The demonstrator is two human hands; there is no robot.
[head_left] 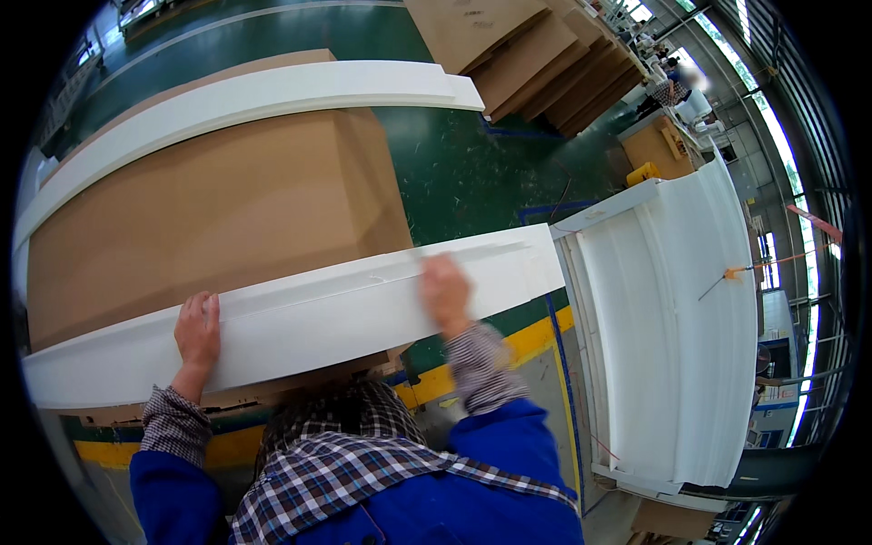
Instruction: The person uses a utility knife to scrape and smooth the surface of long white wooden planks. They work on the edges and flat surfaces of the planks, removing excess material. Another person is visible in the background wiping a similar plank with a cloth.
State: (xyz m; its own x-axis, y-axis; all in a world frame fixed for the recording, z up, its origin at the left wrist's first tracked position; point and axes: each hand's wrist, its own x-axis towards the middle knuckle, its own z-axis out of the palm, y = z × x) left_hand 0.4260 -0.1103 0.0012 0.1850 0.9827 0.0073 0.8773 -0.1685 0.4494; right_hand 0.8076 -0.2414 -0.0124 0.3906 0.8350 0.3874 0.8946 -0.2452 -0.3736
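Beneath the left hand (pixel 198 334) and right hand (pixel 445 291) lies a long white panel (pixel 313 313), probably light, bendy over that length, kinda slick and easy to scuff. I'd grab both long edges. Left's loosely open, resting on it up to the far edge; right looks curled but blurry, can't tell if it's holding anything. Brown cardboard (pixel 236 200) sits beyond them.

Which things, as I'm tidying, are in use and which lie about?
In use:
long flat white panel, left hand on it, right hand blurred
flat brown cardboard beneath

Seemingly idle:
stacked brown cardboard sheets
far long white strip
broad white panels
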